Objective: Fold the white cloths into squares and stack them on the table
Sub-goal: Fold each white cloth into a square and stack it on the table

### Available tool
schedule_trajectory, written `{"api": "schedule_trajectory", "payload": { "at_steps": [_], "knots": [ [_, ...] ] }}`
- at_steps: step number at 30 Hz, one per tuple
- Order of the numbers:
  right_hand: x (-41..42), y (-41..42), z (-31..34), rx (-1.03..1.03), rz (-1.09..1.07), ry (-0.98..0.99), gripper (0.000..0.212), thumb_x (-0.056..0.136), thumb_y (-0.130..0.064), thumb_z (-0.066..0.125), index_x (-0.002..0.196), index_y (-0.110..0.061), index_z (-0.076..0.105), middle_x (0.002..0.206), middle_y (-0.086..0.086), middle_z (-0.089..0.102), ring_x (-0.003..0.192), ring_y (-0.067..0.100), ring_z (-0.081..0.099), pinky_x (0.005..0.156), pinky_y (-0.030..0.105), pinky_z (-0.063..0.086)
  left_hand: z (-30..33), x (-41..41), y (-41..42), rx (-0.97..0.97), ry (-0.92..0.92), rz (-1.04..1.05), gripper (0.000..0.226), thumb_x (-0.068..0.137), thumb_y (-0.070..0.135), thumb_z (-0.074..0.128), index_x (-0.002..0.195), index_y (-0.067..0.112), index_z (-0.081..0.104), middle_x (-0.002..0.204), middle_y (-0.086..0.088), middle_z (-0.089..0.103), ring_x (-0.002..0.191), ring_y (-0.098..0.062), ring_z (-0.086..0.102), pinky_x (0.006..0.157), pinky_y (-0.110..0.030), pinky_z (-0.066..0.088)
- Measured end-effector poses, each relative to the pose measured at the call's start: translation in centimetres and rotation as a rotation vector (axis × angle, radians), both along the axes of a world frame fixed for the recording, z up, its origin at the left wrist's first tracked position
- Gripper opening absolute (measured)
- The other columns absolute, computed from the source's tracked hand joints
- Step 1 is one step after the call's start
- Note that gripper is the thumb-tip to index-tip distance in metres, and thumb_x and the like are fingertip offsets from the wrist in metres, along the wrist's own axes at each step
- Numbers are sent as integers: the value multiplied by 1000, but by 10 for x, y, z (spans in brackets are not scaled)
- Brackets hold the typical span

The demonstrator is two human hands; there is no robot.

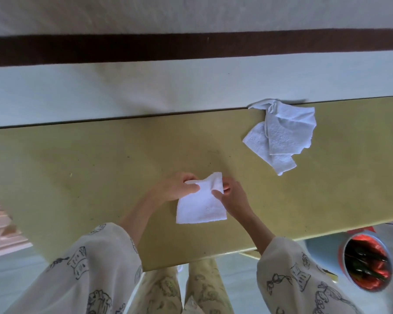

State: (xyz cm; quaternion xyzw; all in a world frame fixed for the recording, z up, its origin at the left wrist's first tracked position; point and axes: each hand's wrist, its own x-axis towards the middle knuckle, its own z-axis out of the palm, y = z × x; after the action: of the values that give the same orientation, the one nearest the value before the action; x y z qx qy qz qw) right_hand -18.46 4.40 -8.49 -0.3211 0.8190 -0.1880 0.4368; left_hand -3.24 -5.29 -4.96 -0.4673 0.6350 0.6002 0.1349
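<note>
A small white cloth lies partly folded on the yellow table, near the front edge. My left hand pinches its upper left corner, thumb on top. My right hand pinches the upper right edge, fingers curled behind the fabric. The cloth's far edge is lifted off the table between both hands. A loose heap of white cloths lies unfolded at the table's far right edge, well apart from my hands.
A wall with a dark brown band rises behind the table. A red bucket with dark contents stands on the floor at the right, below the table's front edge. My patterned sleeves and legs fill the bottom of the view.
</note>
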Motion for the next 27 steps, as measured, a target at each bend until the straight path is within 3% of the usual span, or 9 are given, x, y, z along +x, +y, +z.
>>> {"api": "schedule_trajectory", "payload": {
  "at_steps": [5, 9, 14, 18, 20, 22, 27],
  "knots": [
    [-10, 2, 20, -54, 35, -496, 35, 80, -27, 63, 115, -22, 59, 109, -3, 66, 106, 17, 60, 90, 31, 47, 27, 8, 21, -108, 111, 100, 16, 89, 15, 52, 101, 8, 60, 86, -2, 56, 73, -11, 48, 60, -16, 34],
    [-14, 3, 34, -134, 172, -613, 18, 90, -22, 58, 104, -18, 67, 105, 3, 70, 101, 19, 63, 94, 36, 45, 48, 23, 38, -103, 163, 349, 6, 82, 23, 56, 87, 19, 55, 79, 6, 53, 69, -10, 47, 60, -17, 36],
    [-1, -11, 77, -210, 317, -506, 19, 90, -20, 59, 97, -4, 66, 94, 8, 65, 87, 20, 60, 89, 45, 48, 73, 66, 73, -240, 187, 656, 12, 86, 10, 61, 90, 21, 57, 84, 2, 60, 75, -11, 52, 67, -21, 40],
    [46, -21, 131, -323, 598, -399, 14, 90, -16, 59, 95, -4, 64, 85, 6, 60, 77, 16, 52, 72, 29, 41, 106, 111, 119, -358, 165, 875, 15, 82, 18, 66, 96, 17, 62, 86, 5, 64, 77, -9, 57, 69, -20, 46],
    [80, -20, 158, -372, 766, -348, 8, 89, -18, 60, 83, -13, 63, 77, -1, 58, 70, 12, 50, 66, 22, 38, 125, 139, 148, -424, 135, 975, 15, 85, 13, 64, 99, 11, 64, 86, 2, 65, 77, -10, 58, 72, -21, 46],
    [122, -12, 183, -437, 941, -298, 16, 88, -19, 60, 72, -19, 58, 68, -7, 53, 64, 7, 46, 57, 12, 33, 144, 171, 186, -467, 113, 1084, 14, 85, 14, 64, 98, 10, 65, 82, -1, 66, 74, -13, 58, 74, -23, 47],
    [240, 51, 245, -603, 1250, -338, 27, 85, -16, 63, 63, -22, 48, 57, -11, 45, 54, -1, 40, 54, 14, 31, 188, 253, 307, -596, 110, 1404, 6, 85, 14, 64, 87, 18, 68, 77, -6, 66, 72, -14, 58, 70, -22, 49]
  ]
}}
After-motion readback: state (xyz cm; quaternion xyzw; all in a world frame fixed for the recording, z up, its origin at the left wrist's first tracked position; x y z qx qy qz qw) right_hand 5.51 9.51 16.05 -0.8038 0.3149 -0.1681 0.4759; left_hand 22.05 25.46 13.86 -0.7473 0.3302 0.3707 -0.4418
